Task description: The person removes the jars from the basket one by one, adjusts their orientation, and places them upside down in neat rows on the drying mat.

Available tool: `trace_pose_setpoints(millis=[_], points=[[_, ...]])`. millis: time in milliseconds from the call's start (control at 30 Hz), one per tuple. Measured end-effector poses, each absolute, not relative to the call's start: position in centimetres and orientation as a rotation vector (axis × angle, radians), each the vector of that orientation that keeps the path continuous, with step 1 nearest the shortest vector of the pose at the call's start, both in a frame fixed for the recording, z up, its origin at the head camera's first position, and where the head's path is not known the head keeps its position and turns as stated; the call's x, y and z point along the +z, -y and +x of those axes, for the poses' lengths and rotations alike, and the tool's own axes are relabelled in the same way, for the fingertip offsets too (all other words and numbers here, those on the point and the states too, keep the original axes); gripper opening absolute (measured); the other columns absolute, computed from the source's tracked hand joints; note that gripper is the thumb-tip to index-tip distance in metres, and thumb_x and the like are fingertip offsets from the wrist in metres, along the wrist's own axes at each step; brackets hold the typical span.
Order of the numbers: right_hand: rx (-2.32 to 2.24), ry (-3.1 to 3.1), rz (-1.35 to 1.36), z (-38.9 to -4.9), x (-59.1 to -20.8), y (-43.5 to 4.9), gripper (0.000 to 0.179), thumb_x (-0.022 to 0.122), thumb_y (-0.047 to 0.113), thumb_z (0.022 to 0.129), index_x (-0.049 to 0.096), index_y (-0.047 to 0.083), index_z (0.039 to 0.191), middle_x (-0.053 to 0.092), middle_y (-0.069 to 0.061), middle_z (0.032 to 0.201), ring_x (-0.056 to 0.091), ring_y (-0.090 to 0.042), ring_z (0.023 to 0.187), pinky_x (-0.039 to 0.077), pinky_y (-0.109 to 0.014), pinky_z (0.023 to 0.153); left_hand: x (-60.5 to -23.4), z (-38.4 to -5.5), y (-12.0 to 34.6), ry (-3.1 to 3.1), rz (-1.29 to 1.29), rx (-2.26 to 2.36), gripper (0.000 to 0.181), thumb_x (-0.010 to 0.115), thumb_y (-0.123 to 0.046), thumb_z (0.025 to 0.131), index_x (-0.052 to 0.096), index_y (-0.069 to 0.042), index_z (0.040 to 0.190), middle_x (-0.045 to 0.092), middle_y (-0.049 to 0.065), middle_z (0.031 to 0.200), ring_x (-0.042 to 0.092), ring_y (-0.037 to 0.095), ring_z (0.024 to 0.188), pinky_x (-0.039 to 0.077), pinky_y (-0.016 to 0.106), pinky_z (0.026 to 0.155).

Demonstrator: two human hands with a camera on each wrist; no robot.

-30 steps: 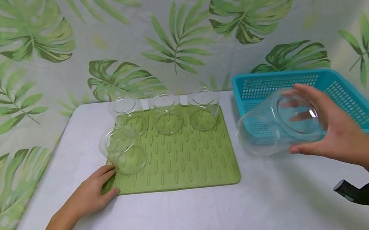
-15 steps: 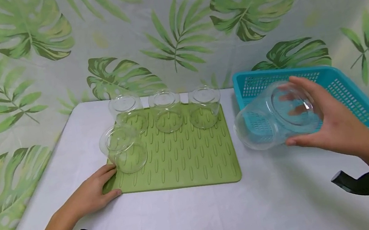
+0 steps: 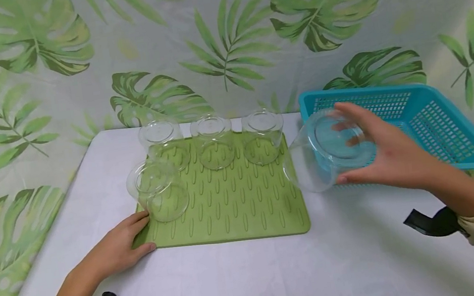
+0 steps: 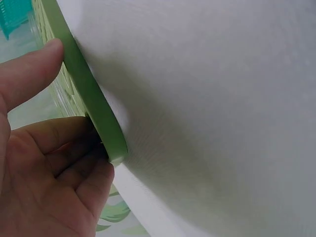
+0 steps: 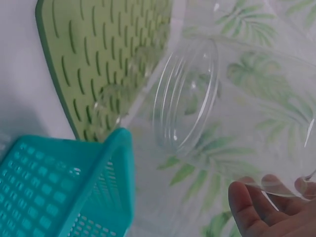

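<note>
My right hand (image 3: 393, 155) grips a clear jar (image 3: 311, 163) near its base, thumb below and fingers behind. The jar is tilted in the air between the mat and the basket, its mouth toward the lower left. In the right wrist view, ridges ring the jar's mouth (image 5: 187, 98). My left hand (image 3: 117, 248) holds the front left corner of a green drying mat (image 3: 236, 210), with the thumb on its front edge and the fingers at its left edge. Several clear jars stand upside down on the mat, including one front-left jar (image 3: 164, 192) close to my left fingers.
A blue-green plastic basket (image 3: 446, 133) stands to the right of the mat, partly behind my right hand. Along the mat's back edge are a left jar (image 3: 164, 145), a middle jar (image 3: 212, 141) and a right jar (image 3: 263, 137). A leaf-patterned cloth (image 3: 223, 44) hangs behind the white table.
My right hand has carried the jar left, away from over the basket toward the mat's right edge, and the jar tilts more mouth-down. My left hand has stayed at the mat's corner.
</note>
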State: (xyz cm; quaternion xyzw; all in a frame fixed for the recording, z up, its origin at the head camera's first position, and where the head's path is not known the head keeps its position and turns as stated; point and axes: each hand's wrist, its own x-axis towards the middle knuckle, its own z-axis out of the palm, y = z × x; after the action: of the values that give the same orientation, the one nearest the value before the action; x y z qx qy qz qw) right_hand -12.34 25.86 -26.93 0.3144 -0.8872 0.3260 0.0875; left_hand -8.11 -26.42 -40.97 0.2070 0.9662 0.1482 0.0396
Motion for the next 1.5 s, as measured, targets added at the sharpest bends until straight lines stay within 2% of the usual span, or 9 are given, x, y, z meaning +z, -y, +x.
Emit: trace_pose_setpoints(millis=[133,233,333,467,667,867,1233,1500], points=[[0.922,2.718,0.930,-13.2,-27.4,-24.7,0.117,0.094,0.019,0.066,0.022,0.023,0.158,0.046,-0.010,0.151,0.051,-0.004,0.125,0.046,-0.006,0.088,-41.1,-8.2,26.3,-2.954,0.634,0.465,0.064,0.074,-0.025,0.087,0.053,0.015,0.132,0.052,0.030,0.140,0.051,0.048,0.130,0.045,0.058,0.105],[0.914,2.772,0.929,-13.7,-27.8,-23.9,0.116,0.092,0.025,0.069,0.020,0.023,0.159,0.045,-0.009,0.152,0.054,-0.018,0.126,0.054,-0.025,0.090,-41.1,-8.2,26.2,-2.949,0.626,0.470,0.064,0.074,-0.025,0.088,0.052,0.015,0.133,0.051,0.030,0.141,0.050,0.048,0.130,0.045,0.058,0.105],[0.961,2.833,0.935,-14.3,-28.3,-23.0,0.115,0.090,0.030,0.071,0.017,0.023,0.160,0.041,-0.010,0.154,0.052,-0.027,0.130,0.055,-0.045,0.093,-41.1,-8.2,26.2,-2.943,0.612,0.470,0.064,0.073,-0.025,0.088,0.052,0.015,0.134,0.051,0.030,0.141,0.050,0.048,0.131,0.044,0.059,0.106],[0.990,2.900,0.960,-15.3,-29.4,-21.7,0.113,0.089,0.036,0.073,0.018,0.021,0.159,0.038,-0.011,0.156,0.048,-0.032,0.136,0.052,-0.054,0.098,-41.1,-8.3,26.2,-2.940,0.597,0.465,0.064,0.074,-0.025,0.088,0.052,0.015,0.133,0.050,0.031,0.141,0.049,0.049,0.131,0.044,0.059,0.106],[0.959,2.940,0.977,-16.1,-30.8,-20.4,0.114,0.090,0.038,0.071,0.021,0.016,0.158,0.038,-0.012,0.156,0.046,-0.033,0.138,0.049,-0.059,0.101,-41.1,-8.4,26.1,-2.930,0.591,0.481,0.064,0.073,-0.024,0.089,0.051,0.015,0.134,0.049,0.030,0.142,0.048,0.049,0.132,0.043,0.059,0.106],[0.958,2.967,1.011,-16.6,-32.1,-19.1,0.117,0.089,0.043,0.071,0.017,0.014,0.159,0.038,-0.012,0.155,0.046,-0.032,0.137,0.047,-0.056,0.104,-40.9,-8.4,26.1,-2.925,0.574,0.487,0.063,0.073,-0.023,0.089,0.050,0.015,0.135,0.048,0.030,0.143,0.047,0.049,0.132,0.043,0.060,0.107],[1.017,3.014,0.998,-16.3,-34.0,-18.6,0.116,0.089,0.034,0.072,0.016,0.013,0.160,0.037,-0.013,0.156,0.044,-0.033,0.139,0.045,-0.058,0.106,-40.9,-8.5,26.1,-2.925,0.572,0.503,0.063,0.071,-0.022,0.091,0.049,0.015,0.137,0.047,0.030,0.145,0.046,0.049,0.133,0.042,0.060,0.107],[1.029,3.019,1.015,-16.5,-35.0,-18.2,0.115,0.087,0.037,0.075,0.015,0.011,0.160,0.032,-0.014,0.159,0.043,-0.034,0.140,0.044,-0.059,0.108,-40.8,-8.1,26.0,-2.903,0.544,0.515,0.064,0.071,-0.022,0.091,0.048,0.016,0.137,0.046,0.030,0.145,0.045,0.050,0.134,0.042,0.061,0.107]])
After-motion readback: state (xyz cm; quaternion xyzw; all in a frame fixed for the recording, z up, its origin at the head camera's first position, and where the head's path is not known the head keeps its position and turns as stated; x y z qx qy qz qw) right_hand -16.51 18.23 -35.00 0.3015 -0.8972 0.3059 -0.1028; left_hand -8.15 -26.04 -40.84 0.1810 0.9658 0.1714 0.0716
